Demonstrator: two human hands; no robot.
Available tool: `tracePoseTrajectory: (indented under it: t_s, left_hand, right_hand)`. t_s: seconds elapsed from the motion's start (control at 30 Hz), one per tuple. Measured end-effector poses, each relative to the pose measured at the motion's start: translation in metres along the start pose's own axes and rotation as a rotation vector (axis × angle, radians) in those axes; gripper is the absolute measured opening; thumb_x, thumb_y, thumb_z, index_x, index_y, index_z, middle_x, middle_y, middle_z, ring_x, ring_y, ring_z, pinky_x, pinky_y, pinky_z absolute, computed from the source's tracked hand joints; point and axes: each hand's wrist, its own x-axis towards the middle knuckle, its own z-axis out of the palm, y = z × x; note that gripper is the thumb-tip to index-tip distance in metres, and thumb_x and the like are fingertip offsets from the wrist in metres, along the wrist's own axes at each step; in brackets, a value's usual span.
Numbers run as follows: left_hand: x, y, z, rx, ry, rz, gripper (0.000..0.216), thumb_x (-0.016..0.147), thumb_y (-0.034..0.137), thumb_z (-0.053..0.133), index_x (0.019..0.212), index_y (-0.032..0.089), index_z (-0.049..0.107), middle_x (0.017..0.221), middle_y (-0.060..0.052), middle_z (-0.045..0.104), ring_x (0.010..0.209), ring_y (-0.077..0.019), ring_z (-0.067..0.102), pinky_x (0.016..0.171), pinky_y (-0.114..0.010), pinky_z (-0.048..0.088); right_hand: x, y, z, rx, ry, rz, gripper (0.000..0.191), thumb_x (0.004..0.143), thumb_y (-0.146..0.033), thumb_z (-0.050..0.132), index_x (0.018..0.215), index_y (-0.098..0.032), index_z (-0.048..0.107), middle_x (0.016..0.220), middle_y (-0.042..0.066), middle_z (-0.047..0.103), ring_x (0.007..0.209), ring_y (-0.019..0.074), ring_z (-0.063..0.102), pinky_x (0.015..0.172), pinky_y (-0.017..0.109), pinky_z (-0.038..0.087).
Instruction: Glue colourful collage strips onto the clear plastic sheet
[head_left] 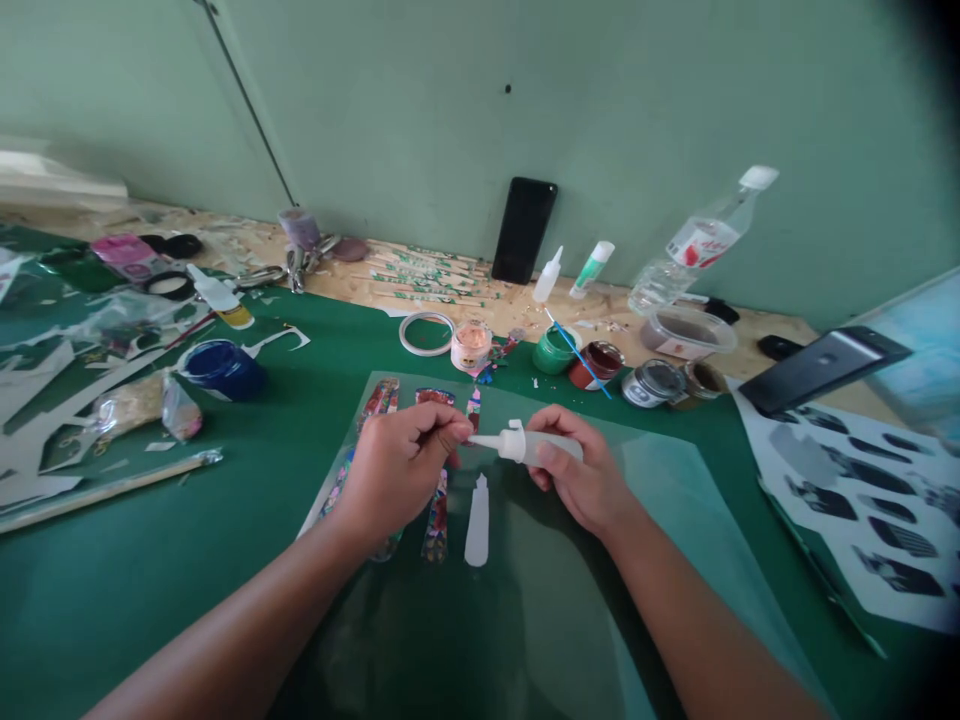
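My right hand (581, 468) is wrapped round a white glue bottle (551, 446) with a long pointed nozzle, held sideways and pointing left. At the nozzle's tip, my left hand (409, 465) is closed in a pinch; whatever lies between its fingertips is too small to make out. Under both hands lies a translucent sheet (540, 640). On it a white tapered cutout (477, 525) lies below the nozzle. Patterned strips (436, 520), several of them with colourful decoration, are partly hidden by my left hand.
Paint jars, including a green jar (553, 350) and a blue jar (223, 370), stand around the sheet. Behind are a phone (525, 230), a plastic bottle (701, 245) and decorated sticks (435, 275). Paper scraps (37, 440) lie left; a printed sheet (862, 500) lies right.
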Motion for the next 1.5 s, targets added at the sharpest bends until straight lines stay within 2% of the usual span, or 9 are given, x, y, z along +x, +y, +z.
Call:
tracePoseTrajectory:
  t_s: [0.2, 0.33, 0.4, 0.5, 0.67, 0.8, 1.0, 1.2, 1.5]
  left_hand:
    - [-0.002, 0.0, 0.002, -0.235, -0.007, -0.021, 0.032, 0.101, 0.034, 0.045, 0.079, 0.017, 0.062, 0.056, 0.003, 0.061, 0.044, -0.0064, 0.053, 0.043, -0.017, 0.04]
    - [-0.005, -0.003, 0.002, -0.38, -0.023, 0.016, 0.029, 0.1, 0.039, 0.051, 0.1, 0.016, 0.068, 0.077, -0.001, 0.069, 0.051, -0.0069, 0.06, 0.044, -0.018, 0.044]
    - [-0.006, -0.004, 0.002, -0.378, -0.061, 0.013, 0.028, 0.096, 0.038, 0.057, 0.109, 0.016, 0.07, 0.073, -0.001, 0.069, 0.051, -0.008, 0.061, 0.044, -0.018, 0.046]
    - [-0.006, -0.004, 0.003, -0.307, -0.088, 0.014, 0.023, 0.092, 0.034, 0.064, 0.104, 0.017, 0.074, 0.061, 0.002, 0.065, 0.05, -0.0084, 0.06, 0.045, -0.018, 0.046]
    - [-0.003, -0.001, 0.002, -0.268, 0.005, -0.026, 0.01, 0.085, 0.026, 0.07, 0.085, 0.018, 0.075, 0.06, 0.002, 0.068, 0.047, -0.007, 0.057, 0.042, -0.016, 0.043]
    - [0.0, -0.003, -0.001, -0.394, -0.077, -0.093, 0.012, 0.084, 0.026, 0.069, 0.077, 0.017, 0.072, 0.065, 0.001, 0.071, 0.048, -0.0064, 0.056, 0.041, -0.015, 0.045]
    - [0.002, -0.011, -0.002, -0.564, -0.233, -0.178, 0.021, 0.087, 0.034, 0.069, 0.077, 0.016, 0.064, 0.073, -0.003, 0.075, 0.062, -0.0106, 0.066, 0.047, -0.016, 0.051]
    - [0.002, -0.01, -0.007, -0.495, -0.341, -0.175, 0.025, 0.095, 0.037, 0.058, 0.08, 0.017, 0.054, 0.078, -0.004, 0.076, 0.059, -0.009, 0.065, 0.048, -0.016, 0.051]
    - [0.001, -0.009, 0.003, -0.55, -0.252, -0.179, 0.034, 0.102, 0.049, 0.043, 0.083, 0.02, 0.046, 0.067, 0.002, 0.063, 0.062, -0.014, 0.07, 0.045, -0.02, 0.05]
  right_hand:
    - [-0.001, -0.002, 0.002, 0.0, 0.011, -0.009, 0.032, 0.081, -0.049, 0.075, 0.094, -0.023, 0.062, 0.067, -0.001, 0.062, 0.053, 0.0129, 0.052, 0.049, 0.026, 0.038]
    - [-0.002, -0.004, 0.003, 0.013, 0.009, -0.019, 0.029, 0.083, -0.047, 0.074, 0.093, -0.023, 0.062, 0.065, -0.002, 0.061, 0.053, 0.0122, 0.052, 0.049, 0.025, 0.038]
    - [-0.002, -0.004, 0.003, 0.011, 0.008, -0.028, 0.028, 0.084, -0.047, 0.073, 0.094, -0.023, 0.063, 0.065, -0.002, 0.061, 0.053, 0.012, 0.052, 0.049, 0.025, 0.038]
    - [-0.001, -0.003, 0.002, 0.014, 0.002, -0.032, 0.029, 0.085, -0.047, 0.073, 0.095, -0.023, 0.063, 0.065, -0.002, 0.061, 0.052, 0.0119, 0.052, 0.048, 0.025, 0.037]
    - [-0.001, -0.004, 0.001, -0.01, -0.041, -0.027, 0.029, 0.085, -0.047, 0.074, 0.096, -0.023, 0.062, 0.069, -0.002, 0.062, 0.055, 0.0115, 0.055, 0.05, 0.024, 0.039]
    - [-0.002, -0.006, 0.001, -0.014, -0.109, -0.033, 0.031, 0.084, -0.049, 0.074, 0.095, -0.022, 0.062, 0.072, -0.001, 0.063, 0.058, 0.0117, 0.057, 0.054, 0.025, 0.043]
    - [-0.002, -0.008, 0.001, -0.103, -0.122, -0.063, 0.034, 0.082, -0.049, 0.077, 0.093, -0.021, 0.061, 0.071, -0.002, 0.063, 0.057, 0.0109, 0.057, 0.054, 0.024, 0.043]
    - [-0.003, -0.009, 0.002, -0.206, -0.103, -0.074, 0.033, 0.081, -0.047, 0.077, 0.093, -0.021, 0.061, 0.071, -0.002, 0.062, 0.057, 0.0102, 0.053, 0.051, 0.023, 0.038]
    - [-0.001, -0.008, 0.002, -0.197, -0.063, -0.097, 0.033, 0.081, -0.048, 0.077, 0.095, -0.021, 0.063, 0.072, -0.002, 0.061, 0.056, 0.0107, 0.053, 0.051, 0.024, 0.04]
